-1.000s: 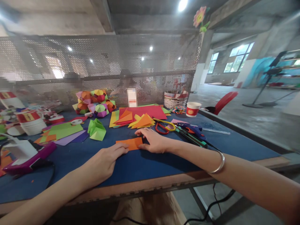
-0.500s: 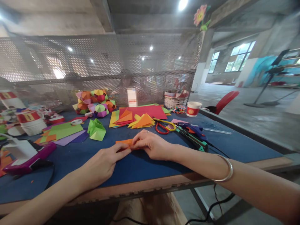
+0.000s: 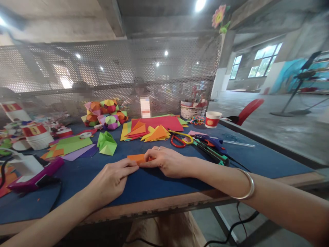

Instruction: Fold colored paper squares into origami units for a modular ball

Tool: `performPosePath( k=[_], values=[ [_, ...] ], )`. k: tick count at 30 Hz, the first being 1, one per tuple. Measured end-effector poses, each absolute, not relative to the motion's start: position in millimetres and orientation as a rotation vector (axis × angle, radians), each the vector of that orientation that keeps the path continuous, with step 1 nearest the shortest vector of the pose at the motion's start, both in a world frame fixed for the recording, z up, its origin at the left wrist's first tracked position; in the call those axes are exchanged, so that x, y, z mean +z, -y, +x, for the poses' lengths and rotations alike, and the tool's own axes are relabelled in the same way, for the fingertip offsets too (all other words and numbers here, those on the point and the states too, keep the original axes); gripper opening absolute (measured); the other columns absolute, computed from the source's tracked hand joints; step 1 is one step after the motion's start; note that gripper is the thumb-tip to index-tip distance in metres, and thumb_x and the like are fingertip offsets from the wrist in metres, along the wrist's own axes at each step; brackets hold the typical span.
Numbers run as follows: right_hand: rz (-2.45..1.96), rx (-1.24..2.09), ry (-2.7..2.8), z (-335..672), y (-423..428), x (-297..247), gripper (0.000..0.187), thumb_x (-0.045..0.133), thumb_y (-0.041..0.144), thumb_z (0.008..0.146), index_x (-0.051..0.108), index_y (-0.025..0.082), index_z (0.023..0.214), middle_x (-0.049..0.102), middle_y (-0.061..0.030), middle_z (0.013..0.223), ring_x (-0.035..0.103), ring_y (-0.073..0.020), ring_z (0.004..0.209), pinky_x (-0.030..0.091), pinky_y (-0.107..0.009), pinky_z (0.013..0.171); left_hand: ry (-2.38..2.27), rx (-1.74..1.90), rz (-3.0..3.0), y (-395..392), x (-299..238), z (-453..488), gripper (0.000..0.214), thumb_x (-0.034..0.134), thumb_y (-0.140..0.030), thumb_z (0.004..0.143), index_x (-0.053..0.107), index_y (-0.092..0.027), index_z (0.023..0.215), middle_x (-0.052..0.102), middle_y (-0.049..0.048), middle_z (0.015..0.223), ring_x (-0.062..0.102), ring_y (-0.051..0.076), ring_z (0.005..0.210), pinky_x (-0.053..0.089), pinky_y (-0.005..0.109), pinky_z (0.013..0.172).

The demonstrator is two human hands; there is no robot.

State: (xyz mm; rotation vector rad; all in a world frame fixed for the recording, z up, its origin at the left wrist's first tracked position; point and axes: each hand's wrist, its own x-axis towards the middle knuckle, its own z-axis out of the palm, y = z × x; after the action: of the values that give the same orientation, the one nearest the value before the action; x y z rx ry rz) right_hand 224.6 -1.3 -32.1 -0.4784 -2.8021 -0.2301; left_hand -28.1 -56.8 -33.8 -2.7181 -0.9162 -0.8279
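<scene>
A small orange paper (image 3: 135,158) lies on the blue table mat (image 3: 159,181) in front of me. My right hand (image 3: 167,161) lies over its right part, fingers curled and pressing a folded flap down at the middle. My left hand (image 3: 113,178) rests on the mat just below the paper, fingertips pinched on its near edge. A ring shows on the right hand and a silver bangle (image 3: 245,187) on that wrist.
Folded orange and yellow triangles (image 3: 154,133) on red sheets, red-handled scissors (image 3: 178,140), a glue gun (image 3: 210,143) and a utility knife lie beyond. A green folded piece (image 3: 107,143), paper balls (image 3: 104,111), paper cup (image 3: 212,119), basket (image 3: 192,108) and purple device (image 3: 33,171) stand around.
My right hand has folded the paper's right side over towards the left and now presses it at the middle. The visible orange piece is shorter. My left hand has barely moved.
</scene>
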Motion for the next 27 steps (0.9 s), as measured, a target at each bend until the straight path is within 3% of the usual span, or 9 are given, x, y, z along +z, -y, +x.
performPosePath(
  k=[11,27],
  values=[
    [-0.464,-0.208,2.810,229,9,-22,0.052,0.052,-0.001,0.086,0.071,0.022,0.129,0.070,-0.0058,0.127,0.063,-0.0212,0.106,0.053,-0.034,0.086,0.932,-0.848,-2.722,56,-34,-29,0.045,0.041,-0.002,0.091,0.079,-0.019,0.107,0.079,0.0054,0.106,0.078,0.015,0.092,0.061,0.022,0.081],
    [-0.381,-0.069,2.699,237,1,-23,0.032,0.053,-0.001,0.080,0.080,0.015,0.085,0.080,-0.0042,0.106,0.069,-0.0220,0.100,0.057,-0.032,0.083,0.957,-0.837,-2.724,56,-35,-29,0.045,0.041,-0.003,0.091,0.080,-0.020,0.106,0.079,0.0046,0.105,0.077,0.015,0.092,0.060,0.021,0.083]
  ],
)
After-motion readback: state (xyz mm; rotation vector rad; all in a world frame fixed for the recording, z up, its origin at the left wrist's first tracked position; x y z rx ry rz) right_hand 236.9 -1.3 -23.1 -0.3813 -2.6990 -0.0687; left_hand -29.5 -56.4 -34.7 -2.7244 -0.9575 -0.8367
